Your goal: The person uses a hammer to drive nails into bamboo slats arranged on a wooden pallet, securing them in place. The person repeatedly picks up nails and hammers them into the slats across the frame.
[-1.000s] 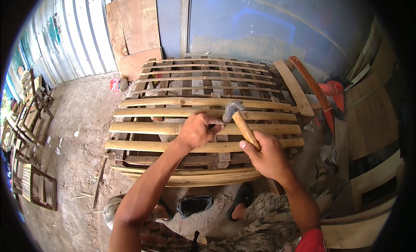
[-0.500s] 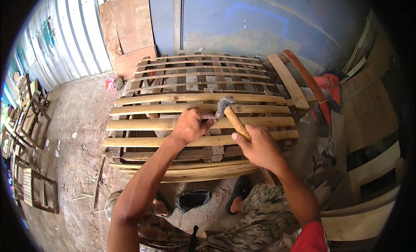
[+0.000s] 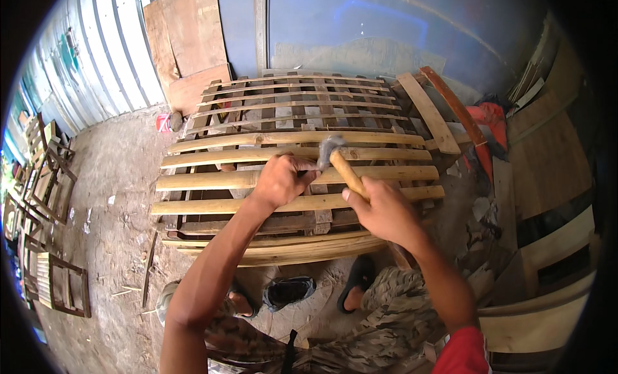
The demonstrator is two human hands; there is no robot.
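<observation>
My right hand (image 3: 383, 210) grips the wooden handle of a hammer (image 3: 349, 173). The grey hammer head is blurred and hangs over the slats, right beside the fingertips of my left hand (image 3: 283, 181). Those fingers are pinched together above a yellowish wooden slat (image 3: 212, 181), and whatever they hold is too small or hidden to make out. Several such slats lie crosswise, with gaps between, on a darker wooden frame (image 3: 315, 224). Thinner strips cross its far part, and a bundle of slats (image 3: 296, 248) lies along the near edge.
A black plastic bag (image 3: 288, 291) lies on the floor between my feet. Loose boards (image 3: 430, 113) lean at the frame's far right, beside orange-red cloth (image 3: 490, 120). A red can (image 3: 163, 123) stands at the far left, and wooden chair-like frames (image 3: 63, 284) are further left.
The hammer head has shifted slightly up and left, close to my left fingertips. My left hand keeps its pinch at nearly the same spot. The whole view has tilted a little.
</observation>
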